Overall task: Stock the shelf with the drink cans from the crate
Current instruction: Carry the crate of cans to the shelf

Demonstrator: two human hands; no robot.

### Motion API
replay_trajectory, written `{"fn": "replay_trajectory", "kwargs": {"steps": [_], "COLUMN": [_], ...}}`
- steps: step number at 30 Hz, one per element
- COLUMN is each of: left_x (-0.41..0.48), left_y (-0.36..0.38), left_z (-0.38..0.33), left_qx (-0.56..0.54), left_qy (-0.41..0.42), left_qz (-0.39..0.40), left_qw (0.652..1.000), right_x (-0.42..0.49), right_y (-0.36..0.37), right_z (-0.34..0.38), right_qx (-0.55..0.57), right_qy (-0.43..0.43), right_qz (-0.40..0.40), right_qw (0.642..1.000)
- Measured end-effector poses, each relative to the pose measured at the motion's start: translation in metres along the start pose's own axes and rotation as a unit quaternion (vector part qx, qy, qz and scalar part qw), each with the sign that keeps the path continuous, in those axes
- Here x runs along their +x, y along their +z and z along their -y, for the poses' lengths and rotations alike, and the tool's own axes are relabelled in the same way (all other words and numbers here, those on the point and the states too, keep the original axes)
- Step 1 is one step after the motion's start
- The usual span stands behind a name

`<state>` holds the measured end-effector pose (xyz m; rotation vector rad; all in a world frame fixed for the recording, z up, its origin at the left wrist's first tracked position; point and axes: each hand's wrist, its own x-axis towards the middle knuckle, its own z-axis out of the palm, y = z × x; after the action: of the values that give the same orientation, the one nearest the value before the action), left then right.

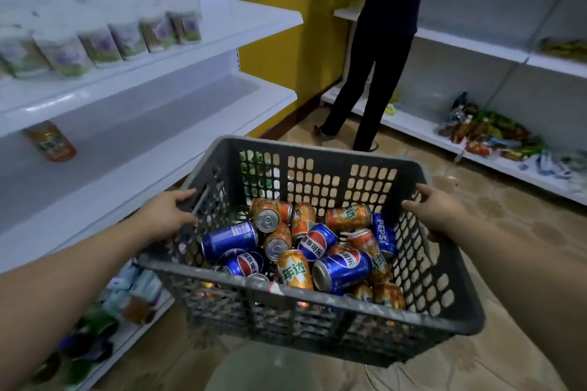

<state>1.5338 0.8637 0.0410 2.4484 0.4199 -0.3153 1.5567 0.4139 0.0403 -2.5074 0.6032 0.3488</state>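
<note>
Both hands busy: left hand (171, 214) grips the left rim of the crate (317, 149), right hand (436, 211) grips the right rim. Crate sits between them, near centre. The drink cans (320, 251) are jumbled inside, mostly on their sides, axes mixed. The shelf (149, 133) lies left of the crate, with one orange can (50, 143) on it further left. Left hand is nearer, so it's probably the stocking hand once the crate is set down.
</note>
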Motion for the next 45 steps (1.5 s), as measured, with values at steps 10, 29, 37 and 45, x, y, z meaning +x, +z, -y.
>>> {"fn": "replay_trajectory", "kwargs": {"steps": [10,29,37,45], "left_x": [0.120,0.420,0.514,0.584], "left_y": [0.054,0.183,0.288,0.378], "left_z": [-0.058,-0.130,-0.109,-0.063], "left_qx": [-0.003,0.058,0.032,0.020], "left_qy": [-0.011,0.071,0.067,0.082], "left_qz": [0.030,0.118,0.120,0.093], "left_qw": [0.999,0.989,0.990,0.992], "right_x": [0.121,0.325,0.433,0.509], "right_y": [-0.006,0.081,0.155,0.239], "right_z": [-0.012,-0.038,-0.083,-0.116], "right_qx": [0.037,0.076,0.075,0.094], "right_qy": [0.033,0.189,0.189,0.191], "right_qz": [0.004,-0.040,-0.063,-0.079], "right_qw": [0.999,0.978,0.977,0.974]}}
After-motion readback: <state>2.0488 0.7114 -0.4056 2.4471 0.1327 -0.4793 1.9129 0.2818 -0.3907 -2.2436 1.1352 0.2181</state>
